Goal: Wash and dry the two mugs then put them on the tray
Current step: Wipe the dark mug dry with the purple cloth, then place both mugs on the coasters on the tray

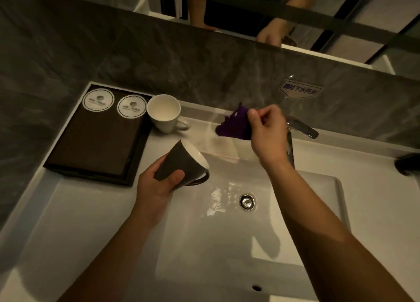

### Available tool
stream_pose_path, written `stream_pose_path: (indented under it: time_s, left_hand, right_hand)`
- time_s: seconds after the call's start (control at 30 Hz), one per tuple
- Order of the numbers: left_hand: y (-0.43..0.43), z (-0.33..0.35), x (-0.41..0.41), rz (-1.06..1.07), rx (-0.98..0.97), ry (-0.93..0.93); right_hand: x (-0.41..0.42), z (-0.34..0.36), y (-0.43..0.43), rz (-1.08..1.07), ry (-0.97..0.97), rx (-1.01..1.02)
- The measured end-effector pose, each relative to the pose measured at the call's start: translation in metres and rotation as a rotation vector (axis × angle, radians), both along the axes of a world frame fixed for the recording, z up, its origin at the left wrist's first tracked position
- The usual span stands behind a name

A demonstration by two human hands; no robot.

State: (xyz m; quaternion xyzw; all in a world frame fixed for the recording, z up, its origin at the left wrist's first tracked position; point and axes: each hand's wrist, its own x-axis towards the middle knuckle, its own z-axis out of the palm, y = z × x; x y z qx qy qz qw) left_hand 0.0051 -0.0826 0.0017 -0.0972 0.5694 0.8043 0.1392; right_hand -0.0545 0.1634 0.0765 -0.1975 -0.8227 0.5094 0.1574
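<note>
Head view was dim. Dark mug (181, 163) was gripped by left hand (156, 185), its handle partly hidden. Purple cloth (234, 125) was pinched by right hand (268, 131), faucet (300, 129) partly blocked.

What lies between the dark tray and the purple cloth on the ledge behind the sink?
In the head view, a white mug stands upright between the tray and the purple cloth, close beside the tray's edge.

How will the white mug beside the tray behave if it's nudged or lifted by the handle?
The white mug looks like glazed ceramic, so probably rigid, breakable and fairly heavy for its size. It stands upright on the smooth counter ledge beside the tray, so a push would likely slide it rather than tip it. If wet, the handle may be slick.
</note>
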Motion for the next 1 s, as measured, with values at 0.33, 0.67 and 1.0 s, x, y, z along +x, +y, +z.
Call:
stream_pose_path:
  time_s: [0.33, 0.67, 1.0]
  left_hand:
    - [0.001, -0.012, -0.005, -0.044, 0.355, -0.112]
    - [0.011, -0.003, -0.012, -0.151, 0.476, -0.103]
    - [0.019, -0.011, -0.016, -0.135, 0.597, -0.165]
  right_hand:
    - [-0.004, -0.119, 0.004, 0.666, -0.228, 0.842]
    - [0.020, -0.074, 0.001, 0.522, -0.246, 0.424]
    - [0.084, -0.008, -0.031, 0.589, -0.278, -0.069]
